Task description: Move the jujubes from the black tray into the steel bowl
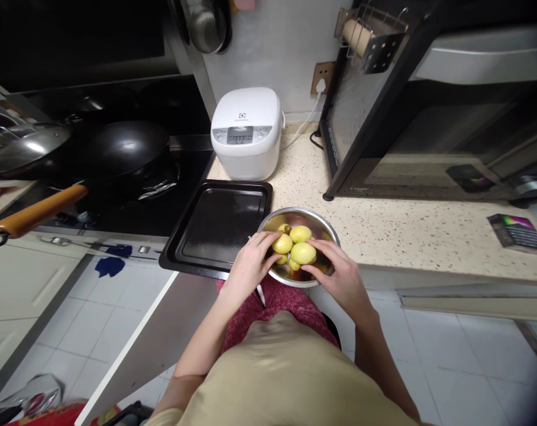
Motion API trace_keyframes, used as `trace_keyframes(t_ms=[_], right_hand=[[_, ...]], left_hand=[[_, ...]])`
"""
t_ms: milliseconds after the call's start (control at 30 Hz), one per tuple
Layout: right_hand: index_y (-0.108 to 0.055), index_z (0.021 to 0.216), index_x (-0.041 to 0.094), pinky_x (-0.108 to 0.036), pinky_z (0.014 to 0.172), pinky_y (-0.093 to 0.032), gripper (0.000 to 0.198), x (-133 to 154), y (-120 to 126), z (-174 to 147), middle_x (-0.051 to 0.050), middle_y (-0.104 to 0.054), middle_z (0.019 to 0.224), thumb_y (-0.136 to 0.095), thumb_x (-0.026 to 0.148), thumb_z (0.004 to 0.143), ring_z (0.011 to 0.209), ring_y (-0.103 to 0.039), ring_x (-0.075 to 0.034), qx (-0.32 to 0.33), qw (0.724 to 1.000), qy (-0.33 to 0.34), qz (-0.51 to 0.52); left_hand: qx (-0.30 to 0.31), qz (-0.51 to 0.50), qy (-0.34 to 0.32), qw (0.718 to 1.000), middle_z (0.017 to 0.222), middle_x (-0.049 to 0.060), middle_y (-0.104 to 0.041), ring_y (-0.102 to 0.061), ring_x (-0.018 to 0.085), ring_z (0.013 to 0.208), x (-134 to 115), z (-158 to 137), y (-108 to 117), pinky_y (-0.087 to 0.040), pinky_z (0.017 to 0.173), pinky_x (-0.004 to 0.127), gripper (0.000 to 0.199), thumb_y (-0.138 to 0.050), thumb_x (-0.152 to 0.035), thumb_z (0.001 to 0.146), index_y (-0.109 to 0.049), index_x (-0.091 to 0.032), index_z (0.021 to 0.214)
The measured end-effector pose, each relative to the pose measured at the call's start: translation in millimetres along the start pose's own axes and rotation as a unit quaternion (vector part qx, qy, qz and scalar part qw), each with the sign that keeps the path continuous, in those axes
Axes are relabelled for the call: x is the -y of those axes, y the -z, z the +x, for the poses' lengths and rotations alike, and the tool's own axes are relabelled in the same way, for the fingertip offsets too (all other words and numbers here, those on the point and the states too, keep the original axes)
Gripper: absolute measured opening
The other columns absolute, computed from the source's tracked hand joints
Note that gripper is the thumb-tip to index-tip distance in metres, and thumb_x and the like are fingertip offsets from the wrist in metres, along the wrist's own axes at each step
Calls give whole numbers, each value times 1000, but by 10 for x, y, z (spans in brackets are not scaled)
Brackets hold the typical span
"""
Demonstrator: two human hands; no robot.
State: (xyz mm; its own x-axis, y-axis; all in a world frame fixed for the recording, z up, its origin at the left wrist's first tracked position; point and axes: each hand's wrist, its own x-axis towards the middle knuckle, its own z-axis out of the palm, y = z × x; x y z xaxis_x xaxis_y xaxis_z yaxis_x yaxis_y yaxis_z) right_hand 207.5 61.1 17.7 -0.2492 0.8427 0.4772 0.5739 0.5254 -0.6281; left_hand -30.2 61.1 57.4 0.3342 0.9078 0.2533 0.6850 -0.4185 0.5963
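A round steel bowl at the counter's front edge holds several smooth, oval yellow-green fruits; their exact kind I cannot tell. With thumb and fingers, my left hand grips one yellow-green fruit at the bowl's left side. From the right, my right hand reaches over the rim, its thumb and fingers around another yellow-green fruit. A third fruit lies just behind these two. Smaller yellowish pieces sit lower in the bowl, partly hidden by the fruits and fingers.
Left of the bowl lies a black baking tray, with a white rice cooker behind it. A wok with a wooden handle stands on the stove. An oven fills the right rear; a small dark box lies at far right.
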Motion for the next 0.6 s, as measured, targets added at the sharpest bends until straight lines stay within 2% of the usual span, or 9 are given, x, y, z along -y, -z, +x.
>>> trace_keyframes(t_ms=[600], right_hand=[[-67, 130, 26, -45, 100, -60, 41, 14, 117, 19, -10, -73, 124, -74, 40, 93, 114, -70, -29, -20, 1000, 2, -8]], left_hand=[[-21, 15, -2, 1000, 130, 10, -65, -62, 28, 117, 32, -47, 31, -52, 105, 47, 40, -65, -18, 98, -57, -24, 137]])
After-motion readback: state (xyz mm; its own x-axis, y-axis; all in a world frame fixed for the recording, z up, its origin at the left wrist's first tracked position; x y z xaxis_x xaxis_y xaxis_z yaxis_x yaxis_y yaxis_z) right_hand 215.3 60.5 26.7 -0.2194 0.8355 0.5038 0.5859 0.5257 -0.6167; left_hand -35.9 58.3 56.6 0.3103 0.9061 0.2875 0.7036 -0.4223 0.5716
